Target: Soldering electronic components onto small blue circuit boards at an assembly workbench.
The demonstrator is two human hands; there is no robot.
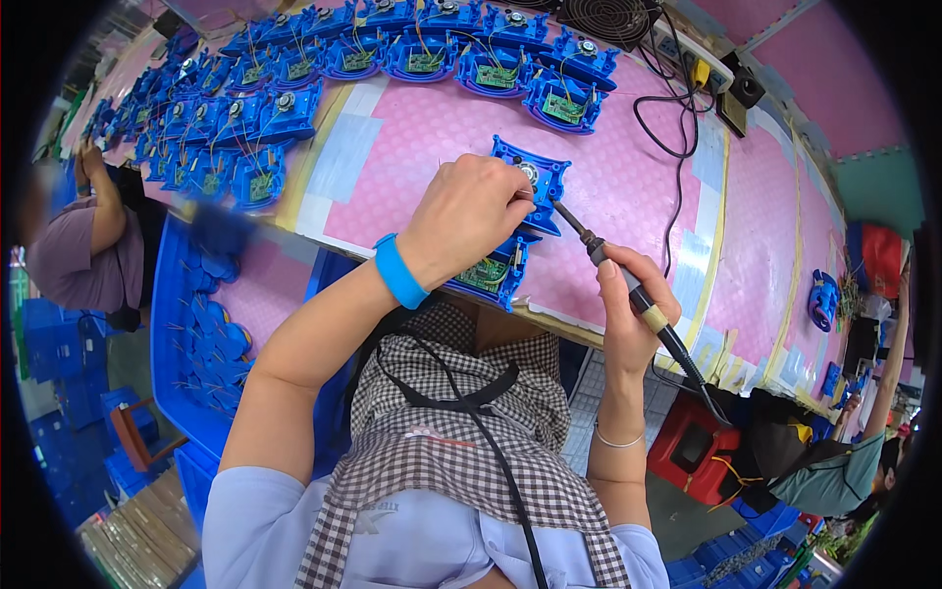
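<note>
My right hand (625, 319) is wrapped round a soldering iron (679, 346) with a dark handle. Its thin tip points up and left at a blue plastic housing half (551, 169), which carries a round silver speaker (530, 173). Over the left side of that housing, my left hand (473, 211) has its fingers pinched together beside the speaker. Whatever they hold is too fine to name. Nearer to me lies a second blue housing part with a green circuit board (483, 275), partly covered by my left hand and wrist.
Rows of blue housings with boards and wires (422, 61) fill the back left. A blue bin (182, 393) of blue parts stands at left. Black cables (677, 152) run from a power strip (702, 69) near a fan (608, 18). Other people sit at far left and right.
</note>
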